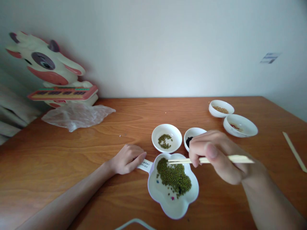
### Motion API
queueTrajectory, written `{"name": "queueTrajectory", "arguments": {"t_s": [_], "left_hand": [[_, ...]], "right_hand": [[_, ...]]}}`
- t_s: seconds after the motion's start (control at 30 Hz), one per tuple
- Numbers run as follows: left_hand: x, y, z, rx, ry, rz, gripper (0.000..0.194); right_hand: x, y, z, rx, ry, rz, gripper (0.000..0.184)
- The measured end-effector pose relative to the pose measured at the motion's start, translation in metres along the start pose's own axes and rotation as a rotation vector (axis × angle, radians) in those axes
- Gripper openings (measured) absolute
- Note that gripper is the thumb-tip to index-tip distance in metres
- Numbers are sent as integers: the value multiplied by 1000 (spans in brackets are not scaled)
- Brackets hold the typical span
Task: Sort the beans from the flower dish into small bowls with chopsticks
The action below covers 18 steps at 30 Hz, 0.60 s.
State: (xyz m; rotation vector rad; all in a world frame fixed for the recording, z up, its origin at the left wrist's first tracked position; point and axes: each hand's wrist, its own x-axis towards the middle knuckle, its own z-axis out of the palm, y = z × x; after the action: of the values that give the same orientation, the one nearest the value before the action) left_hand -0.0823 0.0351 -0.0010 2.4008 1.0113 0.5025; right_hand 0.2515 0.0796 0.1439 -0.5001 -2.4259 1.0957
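Observation:
My right hand (216, 153) is closed on a pair of pale wooden chopsticks (182, 160), held level, with their tips over the flower-shaped white dish (187, 204) full of green mung beans (174, 175). My left hand (128, 158) lies on the table just left of that dish, fingers curled, touching a small white paper label (145, 165) at the dish's edge. Behind the dish stands a round white bowl (176, 132) with a few green beans (165, 141). Next to it is a smaller white bowl (194, 131) with dark beans, partly hidden by my right hand.
Two more white bowls stand at the back right, one with tan grains (221, 108), one with reddish bits (240, 125). A paper chopstick sleeve (294, 151) lies at the right edge. A crumpled clear plastic bag (75, 115) and a cow-shaped toy keyboard (55, 80) sit at the back left.

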Motion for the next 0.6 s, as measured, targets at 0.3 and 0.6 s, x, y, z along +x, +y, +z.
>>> {"name": "queueTrajectory", "arguments": {"t_s": [0.3,0.6], "left_hand": [[-1,-1,1,7,-5,12,36],[-1,-1,0,1,4,-3,36]], "right_hand": [[-15,3,-20,-9,520,59,79],[-12,3,-18,-3,376,104,78]]}}
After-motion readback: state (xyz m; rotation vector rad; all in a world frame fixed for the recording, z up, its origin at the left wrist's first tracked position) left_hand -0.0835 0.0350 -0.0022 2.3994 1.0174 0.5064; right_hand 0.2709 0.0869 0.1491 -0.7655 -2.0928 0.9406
